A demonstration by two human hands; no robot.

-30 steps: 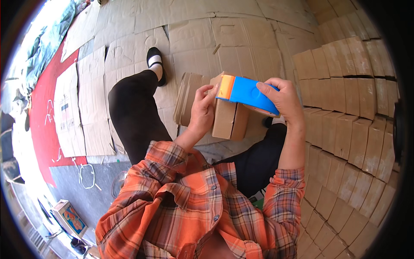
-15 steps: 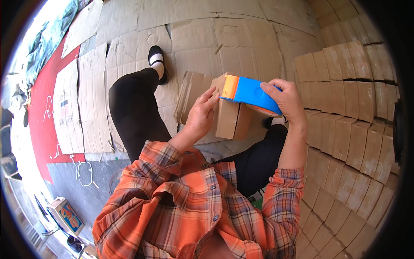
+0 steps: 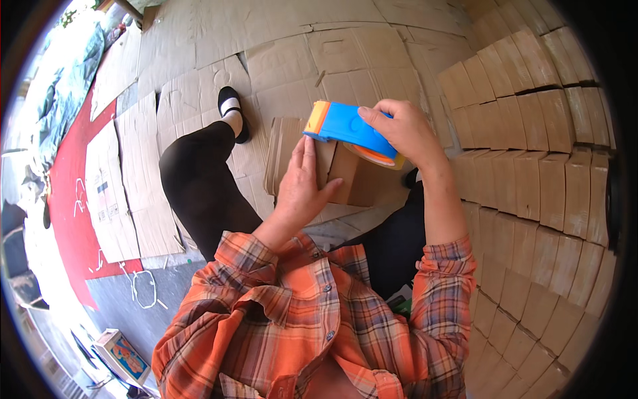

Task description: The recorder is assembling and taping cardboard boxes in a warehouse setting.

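Blue plastic makes up most of the tape gun (image 3: 349, 123), a chunky, rounded body with a bright orange head at its left end and an orange rim showing along the lower edge. It sits slantwise over the far part of a plain brown box (image 3: 369, 176), head to the left, tail dropping a little to the right. The box is between the person's legs, one face paler than the other, a darker line running down where they meet.

The right hand (image 3: 400, 130) is wrapped round the tail of the tape gun, thumb along the top; its other fingers curl mostly out of my sight. The left hand (image 3: 300, 191) is spread and lies against the box, thumb stretched out to the right, fingertips just under the orange head. I can't tell whether they touch it.

Whatever tape runs beneath the head is hidden, and so is the far top of the box. Beside the box, a bundle of cardboard (image 3: 282, 149) is partly covered by the left hand. The right shoe (image 3: 411, 178) is barely visible past the forearm, and something green (image 3: 403, 306) under the sleeve is too covered to make out.
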